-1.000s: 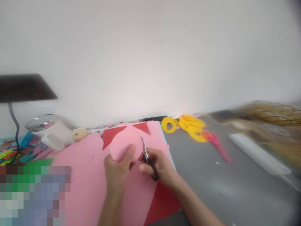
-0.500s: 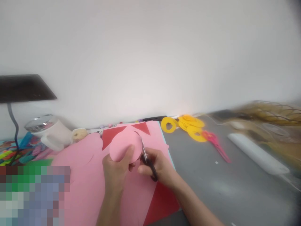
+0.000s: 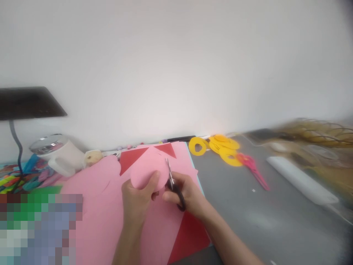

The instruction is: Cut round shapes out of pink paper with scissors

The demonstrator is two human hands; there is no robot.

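Note:
Pinched under the thumb of my left hand [image 3: 140, 193] is a rounded piece of pink paper [image 3: 146, 169]. My right hand [image 3: 184, 189] grips black-handled scissors [image 3: 176, 191], its fingers around the handles. The blades point up and away along the right edge of the pink paper and look slightly parted. Beneath both hands lie large pink sheets [image 3: 96, 206], and red paper [image 3: 190, 235] shows from under them. Some fingers of my left hand are hidden behind the paper.
Yellow paper rings [image 3: 197, 146] and pink scissors [image 3: 253, 169] lie to the right on the grey table [image 3: 242, 217]. Farther right is a white power strip [image 3: 302, 180]. A white mug [image 3: 64, 156] and a wooden ball-like object [image 3: 93, 158] stand at the left, near a dark lamp [image 3: 30, 103].
The pink paper and my left hand have shifted slightly right. The scissors' blades have turned a little more upright at the paper's edge.

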